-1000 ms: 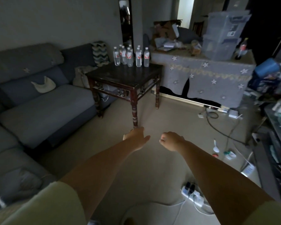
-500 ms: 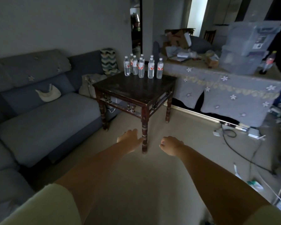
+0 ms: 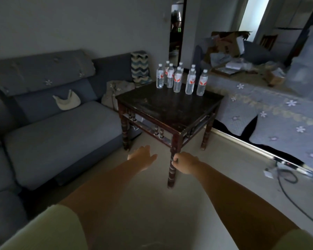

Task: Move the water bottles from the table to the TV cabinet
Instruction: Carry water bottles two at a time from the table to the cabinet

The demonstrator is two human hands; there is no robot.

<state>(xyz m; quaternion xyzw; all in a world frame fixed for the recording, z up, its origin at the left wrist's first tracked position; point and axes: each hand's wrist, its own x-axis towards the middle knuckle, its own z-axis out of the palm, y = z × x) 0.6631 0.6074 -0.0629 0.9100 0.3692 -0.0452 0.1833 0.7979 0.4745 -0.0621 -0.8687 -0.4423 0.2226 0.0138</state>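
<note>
We have not lifted a single bottle yet, as far as we can see. The bottles (image 3: pixel 181 80) all stand upright in a cluster at the far edge of the table (image 3: pixel 168 109), some eight of them by our count, though those at the back overlap and we cannot be sure of the number. Both our arms reach forward and low, well short of them. Our left hand (image 3: pixel 142 156) hangs over the floor with fingers straight and relaxed, holding nothing. Our right hand (image 3: pixel 185 162) is loosely curled with nothing in it; it overlaps the near table leg in the view, but we cannot tell whether it touches the leg or merely passes in front of it. The sofa (image 3: pixel 58 127) runs along our left, and to the right of the table sits a long low piece draped in a flowered cloth (image 3: pixel 271 112), piled with boxes and papers; we take this for the TV cabinet, though no TV shows. We judge the task to be at its very start: the approach to the table is what is in hand, and every bottle is left to carry. With two hands and that many bottles, we expect several trips, and the cluttered top may leave little room to set them down.
</note>
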